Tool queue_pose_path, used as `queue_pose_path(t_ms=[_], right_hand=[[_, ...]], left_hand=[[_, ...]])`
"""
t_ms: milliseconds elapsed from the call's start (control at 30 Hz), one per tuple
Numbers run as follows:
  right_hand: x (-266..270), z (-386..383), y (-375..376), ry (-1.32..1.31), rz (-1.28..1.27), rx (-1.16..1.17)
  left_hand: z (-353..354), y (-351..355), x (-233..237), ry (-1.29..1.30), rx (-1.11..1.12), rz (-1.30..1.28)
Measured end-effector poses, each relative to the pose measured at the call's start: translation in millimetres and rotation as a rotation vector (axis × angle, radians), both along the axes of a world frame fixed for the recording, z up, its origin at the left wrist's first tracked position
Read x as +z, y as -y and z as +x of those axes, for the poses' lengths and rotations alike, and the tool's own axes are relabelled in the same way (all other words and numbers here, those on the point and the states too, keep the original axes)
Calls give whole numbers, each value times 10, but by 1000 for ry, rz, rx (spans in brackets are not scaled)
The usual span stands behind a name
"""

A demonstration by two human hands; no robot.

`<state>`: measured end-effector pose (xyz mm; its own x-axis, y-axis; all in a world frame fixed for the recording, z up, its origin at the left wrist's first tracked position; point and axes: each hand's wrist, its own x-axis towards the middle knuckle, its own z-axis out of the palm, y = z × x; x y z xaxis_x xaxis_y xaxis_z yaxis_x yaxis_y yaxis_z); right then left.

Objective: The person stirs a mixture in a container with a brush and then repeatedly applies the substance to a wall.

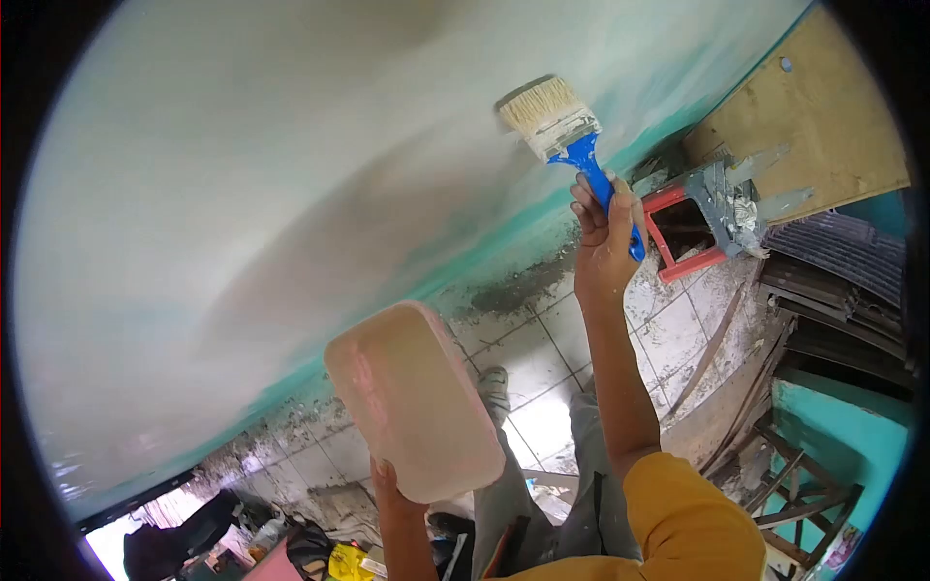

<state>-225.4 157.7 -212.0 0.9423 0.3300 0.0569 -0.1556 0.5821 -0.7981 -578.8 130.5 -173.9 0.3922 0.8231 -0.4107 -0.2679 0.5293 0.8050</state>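
A wide paintbrush with a blue handle and pale, paint-caked bristles is gripped in my right hand, fingers wrapped round the handle. Its bristle tips are at the wall, which carries a whitish coat over turquoise patches. Lower down, my left hand holds a shallow rectangular tub by its near end, thumb over the rim. The tub is pinkish, with pale paint-like liquid inside and a pink streak along one side. Most of the left fingers are hidden beneath it.
To the right stands a red and grey step stool with paint-smeared tools on top. Behind it leans a wooden board. Dark stacked sheets and a wooden frame line the right side. Bags and clutter lie lower left on the stained tiled floor.
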Motion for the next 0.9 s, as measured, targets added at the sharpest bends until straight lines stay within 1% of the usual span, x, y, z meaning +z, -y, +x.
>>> queue_pose_path(t_ms=[33,100,167,200,233,267,300,333,367,433,467,533,567,600,633,667,700,733,767,800,833,867,900], right_hand=[[-108,-32,-43,-5,7,-10],[-506,-73,-120,-57,18,3],[-1076,-158,-191,-91,-24,-6],[-1414,-204,-211,-155,-92,10],[-1727,-248,-224,-220,-162,27],[-2009,-286,-234,-223,-160,23],[-2269,-316,-243,-238,-232,-6],[-2468,-342,-230,-252,-307,-33],[-2622,-349,-214,-256,-308,-37],[-2700,-345,-245,-281,-461,-5],[-2724,-342,-267,-286,-463,-11],[-2301,-289,-321,-187,-446,-44],[-1974,-288,-330,-184,-449,-51],[-1574,-306,-338,-125,-420,-46],[-1211,-329,-334,-69,-391,-40],[-878,-359,-305,-70,-392,-48],[-575,-404,-264,-39,-285,-84],[-438,-433,-234,-8,-179,-121],[-437,-455,-218,-12,-185,-127],[-443,-476,-209,-31,-89,-118],[-454,-490,-215,-47,10,-105],[-581,-503,-245,-49,10,-108],[-854,-525,-295,-113,-22,-93]], left_hand=[[-38,-24,-70,5,11,21],[-136,-30,-123,4,21,24],[-195,-106,-125,-30,-60,42],[-227,-132,-119,-30,-64,45],[-270,-144,-103,-95,-65,67],[-307,-165,-94,-161,-69,89],[-328,-206,-92,-164,-75,91],[-348,-238,-92,-129,-83,89],[-377,-265,-98,-94,-90,86],[-444,-308,-128,-107,-72,70],[-487,-335,-129,-119,-48,52],[-546,-415,-128,-130,-67,36],[-560,-455,-126,-140,-83,23],[-552,-488,-102,-137,-91,21],[-526,-519,-63,-135,-49,-24],[-509,-557,-42,-132,-5,-68],[-515,-601,-38,-132,-11,-70],[-527,-645,-34,-163,-27,-94],[-552,-678,-29,-197,-43,-119],[-617,-704,-87,-201,-52,-120],[-698,-718,-195,-125,-66,-75],[-762,-724,-276,-49,-79,-31],[-750,-726,-250,-52,-80,-33]])
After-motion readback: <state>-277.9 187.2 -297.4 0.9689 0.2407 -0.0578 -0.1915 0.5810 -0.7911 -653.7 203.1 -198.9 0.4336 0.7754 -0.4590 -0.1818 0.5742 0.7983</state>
